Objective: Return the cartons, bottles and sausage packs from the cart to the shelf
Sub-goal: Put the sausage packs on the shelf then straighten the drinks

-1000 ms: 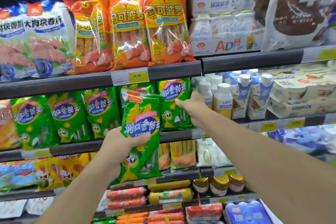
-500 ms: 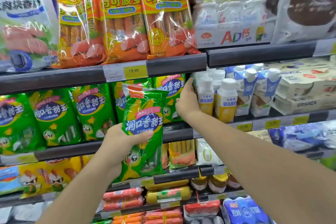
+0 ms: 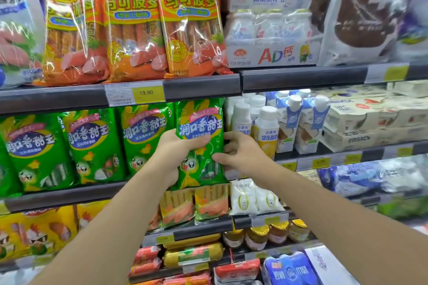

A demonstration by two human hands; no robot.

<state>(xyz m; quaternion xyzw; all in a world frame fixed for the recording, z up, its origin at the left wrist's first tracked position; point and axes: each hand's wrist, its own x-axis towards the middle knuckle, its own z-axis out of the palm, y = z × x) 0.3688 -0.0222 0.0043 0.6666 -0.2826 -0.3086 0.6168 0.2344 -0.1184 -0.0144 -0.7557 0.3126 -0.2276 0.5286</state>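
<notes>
A green sausage pack [image 3: 201, 122] with a blue oval label stands upright at the right end of the green row on the second shelf [image 3: 58, 199]. My left hand [image 3: 176, 148] grips its left side at mid height. My right hand [image 3: 240, 152] touches its right edge, thumb on the front and fingers behind it. More green packs [image 3: 92, 146] stand to the left. White and yellow bottles [image 3: 267, 132] stand just right of my right hand. The cart is out of view.
Orange sausage packs [image 3: 190, 18] fill the top shelf above a 19.90 price tag [image 3: 146, 93]. Blue and white cartons [image 3: 290, 120] and cream boxes [image 3: 370, 120] stand further right. Lower shelves hold smaller sausage packs [image 3: 208, 206], jars [image 3: 257, 236] and red sausage rolls [image 3: 146, 261].
My left hand has lifted the green pack up and to the right into the row's right end. My right hand dropped from the neighbouring pack's top onto this pack's right edge.
</notes>
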